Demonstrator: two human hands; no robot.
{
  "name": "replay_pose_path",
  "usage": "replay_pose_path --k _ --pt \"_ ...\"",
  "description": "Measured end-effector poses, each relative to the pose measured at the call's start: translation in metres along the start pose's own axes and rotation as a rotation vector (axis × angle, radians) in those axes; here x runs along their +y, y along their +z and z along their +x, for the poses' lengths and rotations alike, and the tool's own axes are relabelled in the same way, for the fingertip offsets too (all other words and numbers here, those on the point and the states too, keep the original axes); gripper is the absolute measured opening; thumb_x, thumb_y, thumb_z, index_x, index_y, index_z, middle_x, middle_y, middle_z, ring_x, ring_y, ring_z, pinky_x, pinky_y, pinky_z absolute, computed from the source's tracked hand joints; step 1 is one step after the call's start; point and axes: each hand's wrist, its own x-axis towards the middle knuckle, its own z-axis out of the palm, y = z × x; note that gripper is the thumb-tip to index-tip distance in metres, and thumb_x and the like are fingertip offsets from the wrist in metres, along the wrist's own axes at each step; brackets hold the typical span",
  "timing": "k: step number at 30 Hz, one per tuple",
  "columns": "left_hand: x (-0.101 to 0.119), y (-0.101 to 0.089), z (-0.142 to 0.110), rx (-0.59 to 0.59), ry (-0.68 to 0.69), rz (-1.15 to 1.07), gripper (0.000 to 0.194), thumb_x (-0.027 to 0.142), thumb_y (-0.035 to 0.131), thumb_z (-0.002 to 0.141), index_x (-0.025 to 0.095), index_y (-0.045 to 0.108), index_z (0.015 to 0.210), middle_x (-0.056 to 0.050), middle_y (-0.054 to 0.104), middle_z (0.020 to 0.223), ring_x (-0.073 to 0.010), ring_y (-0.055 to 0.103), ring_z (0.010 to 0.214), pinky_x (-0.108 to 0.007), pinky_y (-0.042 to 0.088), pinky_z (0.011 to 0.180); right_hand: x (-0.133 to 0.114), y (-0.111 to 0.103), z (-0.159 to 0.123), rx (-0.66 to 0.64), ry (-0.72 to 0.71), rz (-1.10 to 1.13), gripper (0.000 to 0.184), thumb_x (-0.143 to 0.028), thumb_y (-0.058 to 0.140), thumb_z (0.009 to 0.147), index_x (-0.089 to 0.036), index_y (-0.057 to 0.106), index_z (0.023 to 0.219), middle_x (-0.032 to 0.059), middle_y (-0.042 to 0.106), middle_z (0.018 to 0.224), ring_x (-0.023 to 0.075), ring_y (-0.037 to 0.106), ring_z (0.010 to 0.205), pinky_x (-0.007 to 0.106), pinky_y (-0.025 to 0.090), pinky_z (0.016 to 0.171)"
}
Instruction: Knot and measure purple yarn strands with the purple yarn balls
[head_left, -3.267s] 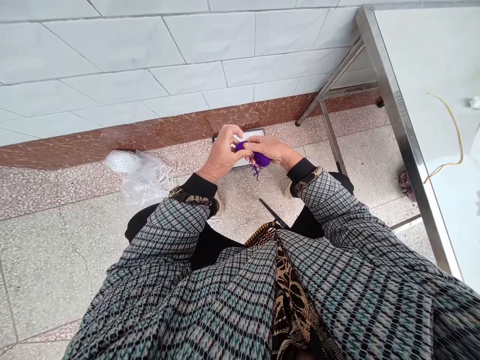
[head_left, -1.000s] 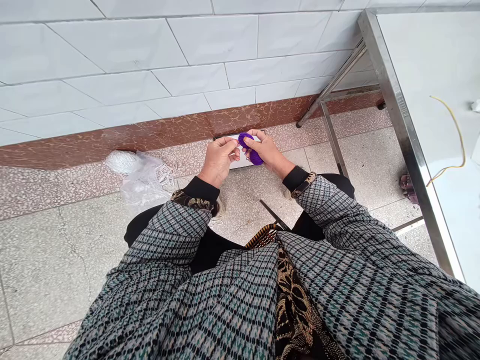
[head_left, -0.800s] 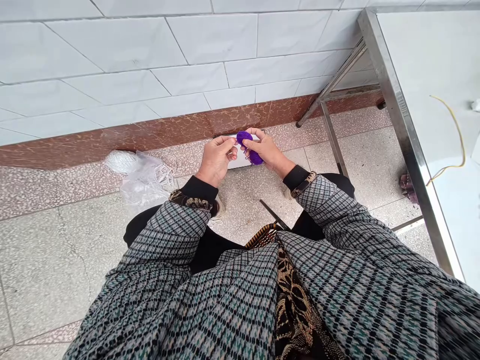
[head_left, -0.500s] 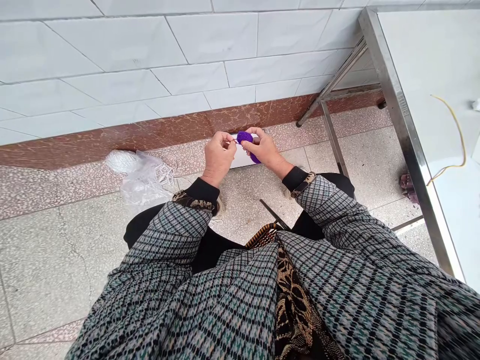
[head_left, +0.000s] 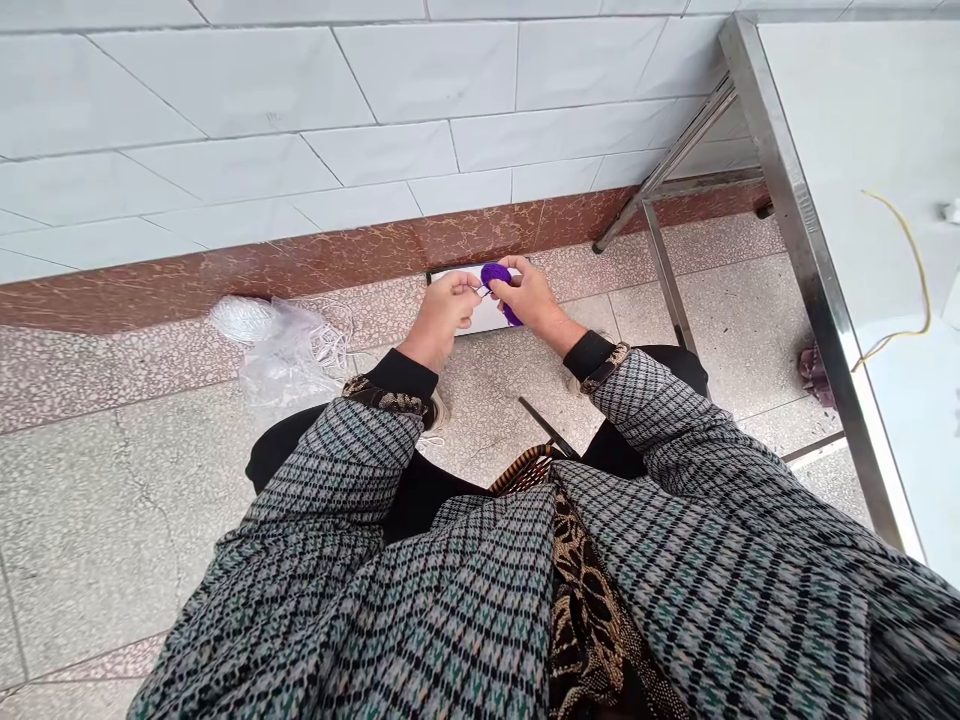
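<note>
The steel-framed table (head_left: 847, 240) stood at right, the white plastic bag (head_left: 281, 360) on the floor at left; between them, the right hand (head_left: 535, 303) gripped the purple yarn (head_left: 495, 273) over the white board (head_left: 484, 317), while the left hand (head_left: 444, 312) pinched its strand (head_left: 483, 291)!

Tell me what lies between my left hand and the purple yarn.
In the head view, a thin dark strand spans the short gap from the left hand to the purple yarn, above a white panel.
</note>
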Motion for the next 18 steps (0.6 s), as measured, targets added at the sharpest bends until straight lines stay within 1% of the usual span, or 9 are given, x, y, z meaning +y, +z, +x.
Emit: replay_pose_path --k 2,4,7,10,12,15,18 --pt "-0.002 -0.002 0.003 0.012 0.102 0.252 0.015 0.004 0.066 0.076 0.019 0.062 0.075 0.006 0.05 0.06 -0.0101 0.038 0.053 -0.025 0.025 0.054 -0.003 0.001 -0.002 0.017 0.021 -0.008 0.023 -0.013 0.069 0.099 -0.02 0.056 0.117 -0.0079 0.062 0.073 0.0108 0.064 0.059 0.021 0.048 0.06" --pt "-0.004 -0.005 0.006 0.002 0.208 0.433 0.012 0.011 0.07 0.082 0.017 0.066 0.074 0.004 0.054 0.06 -0.0113 0.041 0.057 -0.027 0.027 0.058 -0.007 0.002 -0.005 0.03 0.051 -0.008 0.022 -0.01 0.069 0.099 -0.02 0.056 0.115 -0.0086 0.061 0.071 0.0103 0.062 0.056 0.019 0.046 0.056" --pt "-0.005 -0.012 0.012 -0.031 0.276 0.543 0.009 0.015 0.07 0.086 0.017 0.072 0.078 0.005 0.053 0.058 -0.0117 0.039 0.057 -0.028 0.027 0.06 -0.015 0.001 -0.011 0.011 0.124 0.025 0.019 -0.007 0.066 0.101 -0.02 0.057 0.111 -0.0086 0.061 0.068 0.0093 0.058 0.053 0.018 0.045 0.054" --pt "-0.004 -0.022 0.018 -0.06 0.294 0.509 0.006 0.017 0.071 0.085 0.016 0.074 0.079 0.003 0.058 0.062 -0.0118 0.042 0.059 -0.027 0.03 0.06 -0.023 0.0 -0.016 -0.041 0.206 0.077 0.016 -0.004 0.061 0.104 -0.019 0.057 0.108 -0.0079 0.059 0.063 0.0095 0.055 0.051 0.016 0.044 0.051" --pt "-0.003 -0.027 0.022 -0.054 0.272 0.451 0.005 0.017 0.074 0.081 0.016 0.073 0.076 0.001 0.061 0.064 -0.0113 0.044 0.058 -0.025 0.031 0.057 -0.026 -0.001 -0.019 -0.089 0.229 0.11 0.015 -0.004 0.059 0.105 -0.019 0.057 0.107 -0.0076 0.058 0.061 0.0099 0.054 0.05 0.016 0.043 0.048" --pt "-0.002 -0.028 0.024 -0.042 0.196 0.314 0.006 0.016 0.075 0.076 0.015 0.071 0.073 0.0 0.063 0.067 -0.0094 0.044 0.054 -0.023 0.033 0.05 -0.026 -0.005 -0.019 -0.21 0.221 0.153 0.017 -0.002 0.057 0.104 -0.018 0.059 0.108 -0.0072 0.059 0.06 0.01 0.054 0.048 0.016 0.043 0.045" --pt "-0.001 -0.025 0.023 -0.076 0.12 0.159 0.009 0.013 0.076 0.076 0.016 0.067 0.074 0.001 0.062 0.069 -0.0072 0.045 0.051 -0.021 0.036 0.046 -0.021 -0.008 -0.016 -0.359 0.178 0.191 0.022 0.002 0.054 0.099 -0.016 0.059 0.112 -0.0064 0.061 0.062 0.0103 0.056 0.048 0.016 0.047 0.047"
